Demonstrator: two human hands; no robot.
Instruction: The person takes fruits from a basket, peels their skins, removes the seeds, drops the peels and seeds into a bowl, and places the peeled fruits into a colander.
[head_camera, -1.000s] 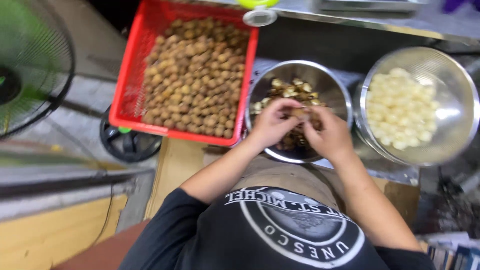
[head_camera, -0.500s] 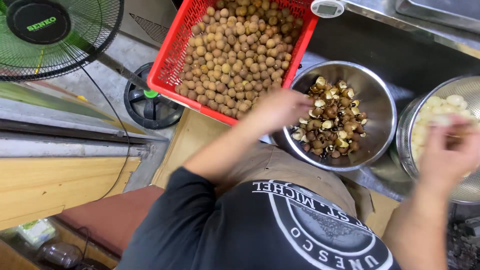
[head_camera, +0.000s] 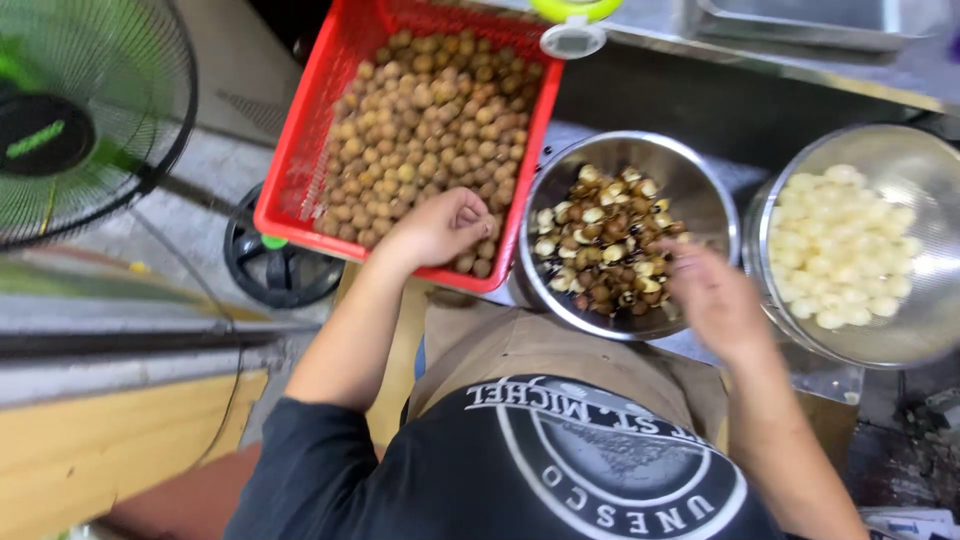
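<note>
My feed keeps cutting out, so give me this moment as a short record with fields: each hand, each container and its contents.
left hand: in the red basket, fingers curled onto the brown fruit, grip unclear
right hand: blurred, at the near rim of the middle bowl, seemingly empty
red basket: full of brown unpeeled fruit
middle steel bowl: shells and dark seeds
right steel bowl: peeled white fruit
fan: on the left

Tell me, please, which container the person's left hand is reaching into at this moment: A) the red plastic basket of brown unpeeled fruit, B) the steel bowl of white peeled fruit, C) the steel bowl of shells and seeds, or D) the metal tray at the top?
A: the left hand rests on the brown fruit at the near corner of the red basket, while the right hand hovers by the bowl of shells.
</note>
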